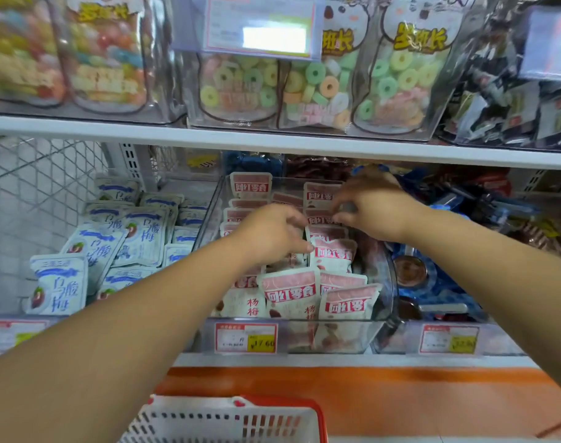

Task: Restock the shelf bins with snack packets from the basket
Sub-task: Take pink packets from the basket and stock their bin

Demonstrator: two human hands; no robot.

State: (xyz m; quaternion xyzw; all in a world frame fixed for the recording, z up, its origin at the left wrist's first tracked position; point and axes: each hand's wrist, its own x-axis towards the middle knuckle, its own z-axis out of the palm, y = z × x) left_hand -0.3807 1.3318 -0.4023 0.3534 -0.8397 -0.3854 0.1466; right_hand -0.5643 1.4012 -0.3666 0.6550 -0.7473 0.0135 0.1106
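Down at the bottom edge, the red-rimmed basket (pixel 314 407) shows only its rim and white lattice wall. Its inside is out of view, so how many packets are left to shelve cannot be told.

Above it, behind a yellow-and-red price tag (pixel 245 337), the clear bin (pixel 384 276) looks nearly full. Pink plum packets (pixel 290 292) stand in rough rows from its front wall to the back. Both hands are inside it. The left hand (pixel 269 235) has its fingers curled round a packet or two in the middle rows, and the right hand (pixel 372 209) pinches the top edge of one farther back. This reads as settling fresh stock into line, so the bin seems close to done.

Left of it, blue-and-white packets (pixel 145 231) lie loosely piled — that section looks less tidy. On the shelf above, ring-candy bags (pixel 320 87) stand upright.
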